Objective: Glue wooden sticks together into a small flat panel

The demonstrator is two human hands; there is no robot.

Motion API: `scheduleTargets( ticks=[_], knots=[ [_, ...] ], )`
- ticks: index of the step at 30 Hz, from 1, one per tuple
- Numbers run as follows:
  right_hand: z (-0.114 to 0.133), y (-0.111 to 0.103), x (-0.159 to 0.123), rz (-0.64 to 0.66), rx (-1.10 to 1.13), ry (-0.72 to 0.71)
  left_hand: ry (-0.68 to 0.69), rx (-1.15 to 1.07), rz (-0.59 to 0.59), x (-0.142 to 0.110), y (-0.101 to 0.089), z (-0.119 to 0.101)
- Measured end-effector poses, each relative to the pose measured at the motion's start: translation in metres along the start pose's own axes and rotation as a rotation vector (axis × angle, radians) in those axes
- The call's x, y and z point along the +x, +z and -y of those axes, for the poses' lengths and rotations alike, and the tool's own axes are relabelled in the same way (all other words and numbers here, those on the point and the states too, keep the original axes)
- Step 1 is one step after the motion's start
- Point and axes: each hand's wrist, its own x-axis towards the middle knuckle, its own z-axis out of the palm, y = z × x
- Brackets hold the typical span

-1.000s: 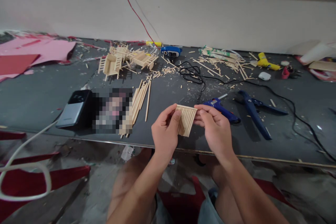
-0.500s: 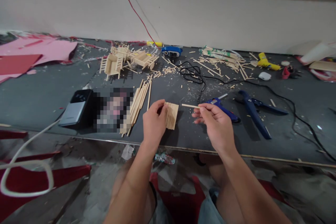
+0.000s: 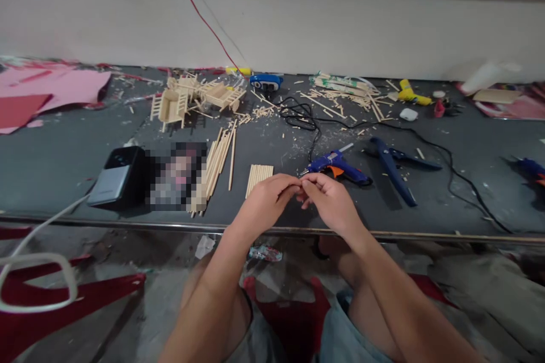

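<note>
both hands pinch shut together over the table edge [image 3: 383, 235] — left hand [image 3: 266, 204] and right hand [image 3: 330, 204] seemingly nipping a small stick hidden between fingertips — best kept steady, near the stick panel [image 3: 258, 176] lying just beside the left

no readable text, labels, brands or numbers anywhere
</note>
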Motion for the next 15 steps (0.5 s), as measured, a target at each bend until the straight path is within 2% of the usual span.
scheduleTargets(
  ticks=[5, 8, 10, 12, 14, 15],
  knots=[
    [0.001, -0.005, -0.01, -0.009, -0.018, -0.033, -0.069, -0.025, 0.059, -0.001, 0.003, -0.002],
    [0.014, -0.026, -0.012, -0.14, -0.101, -0.1, -0.222, -0.124, 0.036, -0.003, 0.007, 0.002],
    [0.024, -0.056, -0.009, -0.292, -0.204, -0.181, -0.321, -0.226, 0.004, -0.004, 0.01, 0.006],
    [0.03, -0.095, -0.001, -0.406, -0.344, -0.234, -0.364, -0.347, -0.033, -0.004, 0.013, 0.01],
    [0.029, -0.137, 0.009, -0.463, -0.518, -0.23, -0.381, -0.473, -0.059, -0.003, 0.015, 0.011],
    [0.026, -0.156, 0.015, -0.462, -0.639, -0.182, -0.394, -0.537, -0.065, -0.002, 0.015, 0.01]
  ],
)
